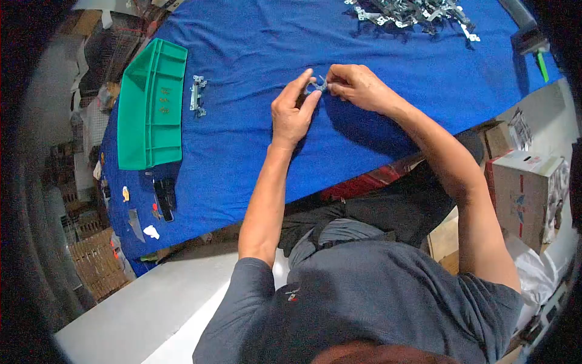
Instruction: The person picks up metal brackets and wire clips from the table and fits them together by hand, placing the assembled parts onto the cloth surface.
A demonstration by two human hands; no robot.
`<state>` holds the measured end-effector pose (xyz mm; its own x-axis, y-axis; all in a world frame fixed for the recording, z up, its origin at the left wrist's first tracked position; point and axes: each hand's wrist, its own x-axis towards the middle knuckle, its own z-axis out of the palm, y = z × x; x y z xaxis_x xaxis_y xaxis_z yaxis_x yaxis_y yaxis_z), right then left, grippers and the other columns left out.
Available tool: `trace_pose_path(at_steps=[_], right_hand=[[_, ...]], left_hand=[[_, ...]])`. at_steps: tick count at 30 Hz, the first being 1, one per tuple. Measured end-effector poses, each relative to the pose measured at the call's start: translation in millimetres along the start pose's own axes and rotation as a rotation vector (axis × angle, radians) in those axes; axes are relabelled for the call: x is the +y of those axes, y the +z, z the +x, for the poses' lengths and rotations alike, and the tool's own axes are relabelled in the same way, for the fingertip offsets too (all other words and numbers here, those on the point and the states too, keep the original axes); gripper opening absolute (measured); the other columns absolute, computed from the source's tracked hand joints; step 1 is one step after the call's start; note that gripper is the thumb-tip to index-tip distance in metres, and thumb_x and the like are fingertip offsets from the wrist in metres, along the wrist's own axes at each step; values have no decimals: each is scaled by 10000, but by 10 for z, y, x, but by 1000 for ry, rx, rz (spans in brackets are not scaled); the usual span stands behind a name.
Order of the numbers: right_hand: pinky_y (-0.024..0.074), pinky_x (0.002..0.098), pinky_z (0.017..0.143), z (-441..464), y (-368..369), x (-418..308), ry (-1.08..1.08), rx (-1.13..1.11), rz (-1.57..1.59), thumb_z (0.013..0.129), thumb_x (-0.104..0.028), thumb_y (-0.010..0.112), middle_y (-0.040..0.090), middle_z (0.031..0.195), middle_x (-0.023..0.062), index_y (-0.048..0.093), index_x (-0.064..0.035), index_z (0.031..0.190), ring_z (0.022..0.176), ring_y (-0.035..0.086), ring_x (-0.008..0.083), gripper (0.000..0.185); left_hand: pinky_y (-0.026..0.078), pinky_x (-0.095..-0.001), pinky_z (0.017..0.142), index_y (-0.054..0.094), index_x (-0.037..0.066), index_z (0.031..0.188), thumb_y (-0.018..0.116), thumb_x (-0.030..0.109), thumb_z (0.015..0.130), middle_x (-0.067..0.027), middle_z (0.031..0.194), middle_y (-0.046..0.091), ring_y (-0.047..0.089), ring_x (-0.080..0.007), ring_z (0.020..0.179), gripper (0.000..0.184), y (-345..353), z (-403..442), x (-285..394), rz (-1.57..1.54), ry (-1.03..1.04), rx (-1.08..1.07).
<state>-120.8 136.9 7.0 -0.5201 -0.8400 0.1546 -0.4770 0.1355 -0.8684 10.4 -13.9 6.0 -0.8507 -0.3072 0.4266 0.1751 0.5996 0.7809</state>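
Over the blue cloth, my left hand (pixel 292 115) pinches a small silvery metal bracket (pixel 319 87) between thumb and fingers. My right hand (pixel 364 88) closes its fingertips at the bracket's right end; whether they grip the bracket itself or a smaller piece on it cannot be made out. A similar silvery bracket (pixel 197 96) lies on the cloth to the left, beside a green plastic bin (pixel 136 121). Toward the far edge is a tangled pile of similar metal brackets (pixel 418 15).
The blue cloth (pixel 242 164) covers the table. A black phone-like object (pixel 164 199) and white scraps (pixel 151 232) lie at the near left. A dark tool with a green piece (pixel 541 65) is at the far right. Cardboard boxes (pixel 524 188) stand beside me.
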Motion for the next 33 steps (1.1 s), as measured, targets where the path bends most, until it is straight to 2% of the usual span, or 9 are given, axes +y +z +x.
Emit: trace_pose_path(at_steps=[2, 8, 14, 17, 25, 27, 29, 30, 33], right_hand=[[511, 360, 570, -22, -28, -61, 147, -65, 142, 900, -168, 608, 643, 725, 126, 626, 13, 980, 626, 635, 205, 199], [472, 258, 549, -35, -3, -17, 208, -55, 323, 941, -82, 600, 610, 759, 28, 623, 2, 982, 657, 566, 97, 97], [525, 244, 654, 14, -43, 31, 267, -123, 608, 959, -171, 606, 634, 847, 27, 656, 12, 1151, 723, 588, 89, 270], [536, 247, 676, 22, -69, 5, 257, -176, 525, 961, -220, 610, 640, 850, 23, 668, 9, 1158, 727, 592, 91, 307], [479, 217, 584, 44, -56, 53, 210, -229, 543, 952, -240, 628, 623, 815, -9, 638, -43, 925, 683, 560, 63, 199], [435, 206, 539, 27, -33, -9, 216, -79, 535, 954, -249, 626, 610, 803, -24, 617, -53, 910, 661, 529, 46, 200], [427, 210, 526, 25, -43, -26, 233, 9, 569, 949, -239, 628, 612, 795, -20, 635, -52, 929, 655, 530, 53, 189], [418, 213, 514, 34, -37, -35, 247, 93, 600, 943, -230, 630, 614, 786, -15, 653, -50, 947, 649, 532, 60, 182], [401, 201, 512, 23, -71, -22, 263, -5, 568, 949, -227, 625, 625, 785, -19, 670, -58, 973, 643, 526, 58, 177]], left_hand=[[529, -260, 768, 702, 29, 1136, 774, 59, 808, -79, 1017, 735, 664, -99, 854, 337, -50, -11, -43, -146, -195, 31], [528, -260, 760, 726, 35, 1087, 778, 55, 794, -82, 998, 736, 673, -111, 846, 298, -92, -24, -27, -64, -149, -6], [538, -275, 762, 726, 30, 1058, 775, 55, 793, -82, 983, 735, 688, -133, 861, 270, -59, -21, -60, -81, -96, -1], [541, -279, 770, 722, 22, 1004, 778, 62, 788, -88, 987, 732, 695, -145, 882, 227, -21, -33, 12, -169, -198, 52], [512, -255, 667, 735, 39, 992, 780, 73, 792, -59, 945, 727, 643, -101, 745, 208, -85, -11, 31, 7, -52, -50], [502, -248, 650, 741, 44, 998, 778, 76, 797, -50, 919, 726, 627, -92, 715, 207, -77, -1, 26, 1, 3, -40], [504, -239, 659, 743, 28, 999, 761, 80, 819, -48, 882, 719, 633, -95, 712, 188, -74, -27, -3, -64, -132, -36], [501, -221, 608, 716, 2, 1030, 702, 103, 900, -48, 873, 707, 623, -86, 675, 165, -77, -32, -28, -97, -240, -14], [476, -209, 527, 705, -2, 1047, 672, 129, 933, -62, 874, 709, 607, -76, 624, 176, -60, -14, -44, -383, -467, 182]])
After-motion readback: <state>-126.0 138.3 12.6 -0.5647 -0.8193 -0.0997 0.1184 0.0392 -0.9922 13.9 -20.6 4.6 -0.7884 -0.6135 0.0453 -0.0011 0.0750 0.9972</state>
